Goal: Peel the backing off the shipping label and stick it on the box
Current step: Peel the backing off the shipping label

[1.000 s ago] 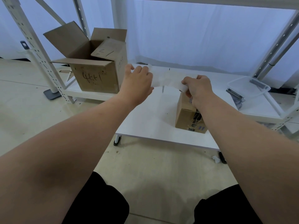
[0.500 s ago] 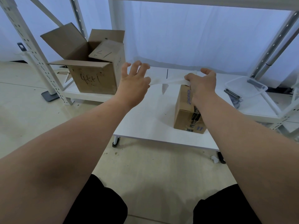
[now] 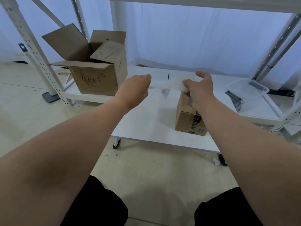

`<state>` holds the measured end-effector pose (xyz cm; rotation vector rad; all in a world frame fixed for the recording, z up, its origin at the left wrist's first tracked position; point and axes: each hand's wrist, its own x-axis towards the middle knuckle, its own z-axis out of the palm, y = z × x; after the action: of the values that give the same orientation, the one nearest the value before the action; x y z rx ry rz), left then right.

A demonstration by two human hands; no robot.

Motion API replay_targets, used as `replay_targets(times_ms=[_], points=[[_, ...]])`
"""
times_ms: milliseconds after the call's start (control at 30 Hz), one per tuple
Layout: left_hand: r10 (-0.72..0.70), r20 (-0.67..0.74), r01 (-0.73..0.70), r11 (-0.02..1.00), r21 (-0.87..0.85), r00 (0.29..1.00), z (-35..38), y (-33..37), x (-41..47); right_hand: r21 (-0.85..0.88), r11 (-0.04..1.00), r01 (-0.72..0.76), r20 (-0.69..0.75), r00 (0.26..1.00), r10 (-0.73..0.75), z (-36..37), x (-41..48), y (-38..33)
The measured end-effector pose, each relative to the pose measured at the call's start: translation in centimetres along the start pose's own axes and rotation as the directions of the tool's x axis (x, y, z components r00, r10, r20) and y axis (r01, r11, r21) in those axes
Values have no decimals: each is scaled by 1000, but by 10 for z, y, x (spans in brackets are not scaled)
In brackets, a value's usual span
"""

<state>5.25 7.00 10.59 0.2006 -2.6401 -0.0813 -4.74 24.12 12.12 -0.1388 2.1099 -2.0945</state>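
Spanning both hands, label (image 3: 164, 85) hangs taut above tabletop (image 3: 146, 124). Right end sits over small box (image 3: 185, 118), near the front right edge. Left hand (image 3: 133, 90) fingers pinch the left end; right hand (image 3: 200, 90) pinches the right. Best approach: lay one edge down first, then smooth outward.

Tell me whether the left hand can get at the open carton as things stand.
Probably yes. The open carton stands beside the left hand with nothing between them, but that hand pinches one end of the label strip, so it would have to let go.
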Motion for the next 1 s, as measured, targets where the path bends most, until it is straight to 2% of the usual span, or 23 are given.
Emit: replay_targets(times_ms=[167, 300, 433, 500, 633, 733, 833, 1000], points=[[80, 11, -80, 996, 38, 997, 0, 0, 0, 82, 996, -20, 70, 997, 15, 9, -6, -5], [194, 20, -195, 974, 119, 981, 0, 4, 1, 179, 980, -90, 123, 990, 69, 15, -6, -7], [281, -72, -268, 951, 156, 957, -4, 9, 2, 345, 918, -194, 214, 969, 124, 17, -7, -10], [303, -134, -277, 943, 186, 944, -8, 12, 3, 376, 904, -203, 209, 969, 130, 15, -6, -11], [124, -209, -117, 992, 44, 970, -14, 10, 6, 357, 918, -172, 107, 984, 143, 8, -3, -11], [-13, -263, -5, 998, -69, 965, -15, 4, 8, 316, 932, -175, 83, 984, 156, 2, -4, -12], [-143, -217, 104, 978, -183, 966, -14, 5, 11, 281, 944, -173, 97, 984, 152, 3, -7, -13], [-340, -75, 291, 884, -367, 937, -13, 5, 15, 271, 950, -157, 92, 986, 137, 8, -9, -17]])
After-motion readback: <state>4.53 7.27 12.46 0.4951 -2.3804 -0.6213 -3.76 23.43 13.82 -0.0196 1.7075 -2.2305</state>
